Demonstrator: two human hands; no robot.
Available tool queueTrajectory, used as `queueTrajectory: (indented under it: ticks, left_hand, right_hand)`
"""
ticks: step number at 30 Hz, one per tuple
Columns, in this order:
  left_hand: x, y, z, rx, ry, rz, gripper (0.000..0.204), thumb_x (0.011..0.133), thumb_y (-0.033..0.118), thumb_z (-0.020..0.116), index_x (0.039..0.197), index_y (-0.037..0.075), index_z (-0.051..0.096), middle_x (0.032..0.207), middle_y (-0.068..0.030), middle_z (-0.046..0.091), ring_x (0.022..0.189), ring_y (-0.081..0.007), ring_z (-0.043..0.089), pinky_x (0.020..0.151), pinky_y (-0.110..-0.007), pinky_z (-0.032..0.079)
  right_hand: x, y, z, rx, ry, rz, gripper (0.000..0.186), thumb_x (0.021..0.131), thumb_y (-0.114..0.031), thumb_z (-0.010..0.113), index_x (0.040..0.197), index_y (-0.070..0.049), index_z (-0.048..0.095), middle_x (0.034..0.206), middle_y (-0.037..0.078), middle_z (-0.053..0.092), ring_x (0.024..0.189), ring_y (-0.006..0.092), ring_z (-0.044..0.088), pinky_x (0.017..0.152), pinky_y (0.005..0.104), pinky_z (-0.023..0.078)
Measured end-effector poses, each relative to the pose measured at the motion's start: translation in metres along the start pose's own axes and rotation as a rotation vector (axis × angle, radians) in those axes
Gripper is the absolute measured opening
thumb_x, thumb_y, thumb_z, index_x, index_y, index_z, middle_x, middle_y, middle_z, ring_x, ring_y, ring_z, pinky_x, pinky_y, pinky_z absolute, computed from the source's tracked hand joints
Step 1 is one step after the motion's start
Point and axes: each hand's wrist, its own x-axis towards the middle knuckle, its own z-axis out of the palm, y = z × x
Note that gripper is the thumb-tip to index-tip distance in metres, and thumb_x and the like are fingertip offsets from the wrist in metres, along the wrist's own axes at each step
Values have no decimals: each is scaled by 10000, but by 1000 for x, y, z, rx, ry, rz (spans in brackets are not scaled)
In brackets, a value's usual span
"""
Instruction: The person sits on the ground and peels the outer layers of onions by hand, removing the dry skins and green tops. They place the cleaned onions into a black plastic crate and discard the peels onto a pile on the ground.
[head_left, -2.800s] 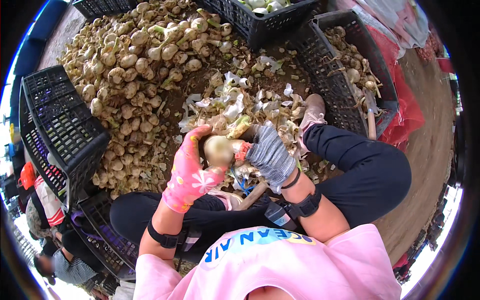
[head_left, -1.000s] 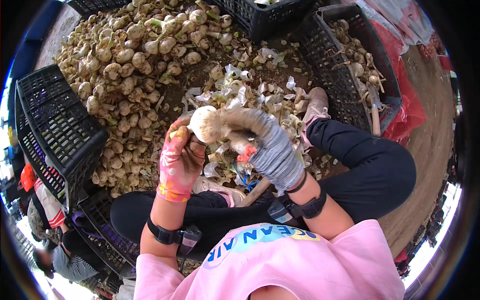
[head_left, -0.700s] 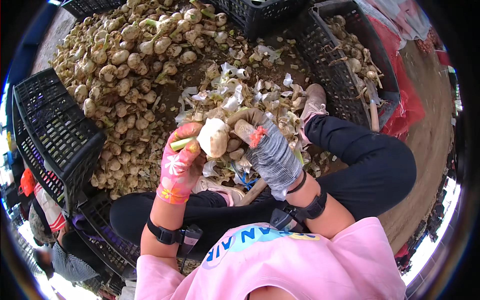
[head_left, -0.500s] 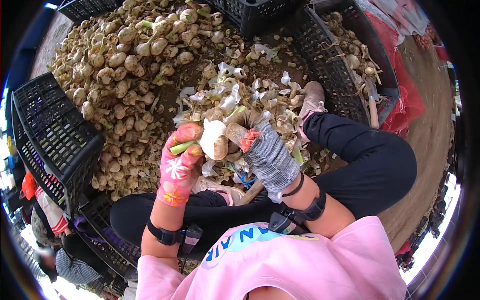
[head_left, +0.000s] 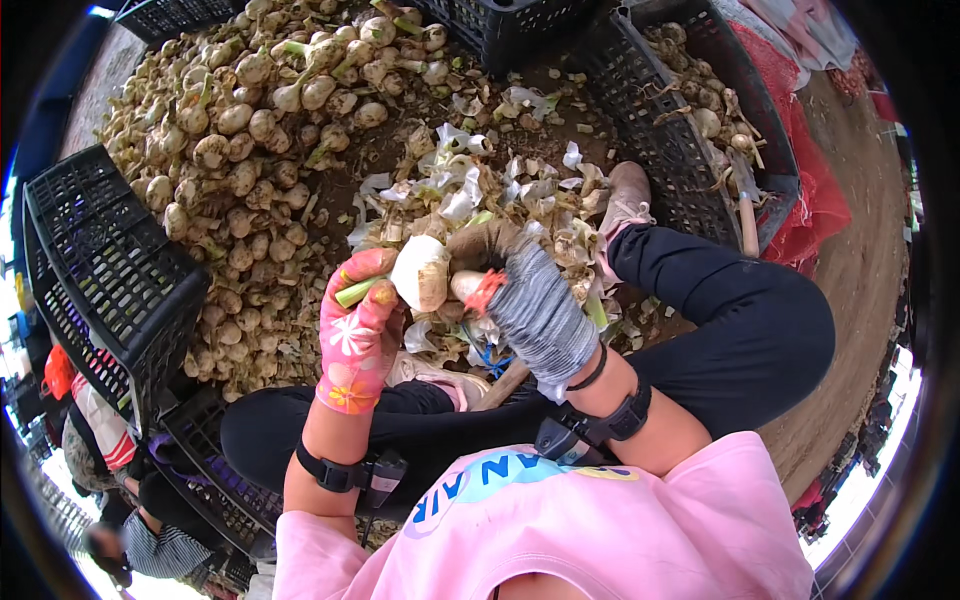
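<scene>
My left hand [head_left: 362,325], in a pink glove with a flower print, is closed on a garlic bulb [head_left: 420,274]. A cut green stem [head_left: 358,292] sticks out to the left between its thumb and fingers. The bulb's skin is white, with a brownish, rougher right side. My right hand [head_left: 512,285] wears a grey and brown glove with orange-red wrapping at the thumb. Its fingers are curled right beside the bulb, thumb toward it; whatever they hold is hidden. Beneath both hands lies a heap of papery garlic peels [head_left: 460,200].
A large pile of unpeeled garlic [head_left: 240,150] spreads at the far left. Black plastic crates stand at left [head_left: 110,260], at the back [head_left: 510,30] and at right [head_left: 650,130], the last holding garlic. A wooden handle [head_left: 503,384] lies between my legs. Another person [head_left: 165,545] sits at lower left.
My right hand has drawn slightly off the bulb, showing more of its right side. The bulb has turned a little in my left hand. The person at lower left has shifted.
</scene>
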Motion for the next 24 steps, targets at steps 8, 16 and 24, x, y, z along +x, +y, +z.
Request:
queueTrajectory:
  ticks: [8,16,24]
  left_hand:
    - [-2,-6,-8,87,-64,54,296,739,119,667,992,28,544,1000,-50,525,871,-142,548,784,-252,437]
    - [3,3,-5,78,-40,6,317,759,114,636,1035,38,501,1018,-81,552,950,-201,550,818,-320,456]
    - [-1,5,-7,248,-75,67,318,743,144,660,1002,17,526,971,-64,552,870,-154,551,770,-265,445]
  right_hand:
    - [11,42,-13,114,60,129,201,802,-25,512,1002,-13,504,794,20,553,731,97,529,666,208,457]
    - [2,-6,-5,-98,-43,-68,269,752,-28,571,1014,-7,516,876,44,573,788,100,527,742,250,446]
    - [3,-3,-10,-609,-9,-214,225,700,-47,561,921,-8,567,845,154,578,768,266,572,705,320,451]
